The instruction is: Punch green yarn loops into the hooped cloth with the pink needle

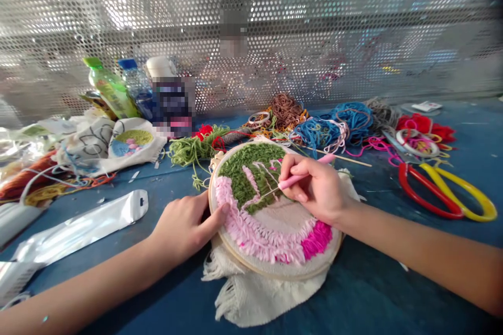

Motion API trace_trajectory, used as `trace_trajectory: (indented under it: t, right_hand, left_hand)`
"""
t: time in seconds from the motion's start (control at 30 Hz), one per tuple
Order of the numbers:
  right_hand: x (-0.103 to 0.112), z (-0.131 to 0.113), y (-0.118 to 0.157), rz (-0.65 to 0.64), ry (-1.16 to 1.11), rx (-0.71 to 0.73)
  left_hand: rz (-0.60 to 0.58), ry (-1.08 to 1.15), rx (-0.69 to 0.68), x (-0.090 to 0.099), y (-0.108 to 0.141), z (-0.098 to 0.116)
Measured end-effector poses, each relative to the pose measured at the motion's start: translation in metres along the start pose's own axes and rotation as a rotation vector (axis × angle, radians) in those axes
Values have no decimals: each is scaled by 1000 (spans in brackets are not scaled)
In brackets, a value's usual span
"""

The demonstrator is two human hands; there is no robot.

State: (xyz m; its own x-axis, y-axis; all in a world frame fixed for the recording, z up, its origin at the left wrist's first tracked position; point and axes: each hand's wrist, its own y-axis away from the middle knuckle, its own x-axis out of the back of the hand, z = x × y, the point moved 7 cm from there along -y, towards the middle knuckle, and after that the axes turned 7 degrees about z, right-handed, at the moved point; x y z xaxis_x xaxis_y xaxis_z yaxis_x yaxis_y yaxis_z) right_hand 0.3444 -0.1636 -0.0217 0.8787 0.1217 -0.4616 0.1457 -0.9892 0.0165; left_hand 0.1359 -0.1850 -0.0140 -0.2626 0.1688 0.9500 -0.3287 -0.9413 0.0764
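A round embroidery hoop (275,271) with white cloth stretched in it rests in front of me. Green loops (251,167) fill its upper part, and pale pink loops (251,235) curve along the left and lower border. A magenta patch (317,241) sits at the lower right. My left hand (188,222) grips the hoop's left edge, thumb on top and fingers hidden beneath. In my right hand (314,183), a pink punch needle (293,180) is pinched, its thin tip pointing down-left over the green area. Pale pink yarn (251,201) lies near that tip.
Red-and-yellow-handled scissors (444,193) lie to the right. Yarn heaps (341,120) line the back of the blue table (165,303). Bottles (110,89), another stitched cloth (133,144) and a plastic packet (86,225) are at left. A perforated metal screen (275,63) stands behind.
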Motion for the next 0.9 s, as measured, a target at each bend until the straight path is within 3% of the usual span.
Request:
trace_trajectory:
  t: [0.3, 0.9]
  right_hand:
    - [-3, -5, -2, 21, -7, 31]
    - [0, -1, -1, -22, 70, 38]
  left_hand:
    - [9, -54, 1, 0, 0, 1]
    - [67, -215, -127, 1, -8, 2]
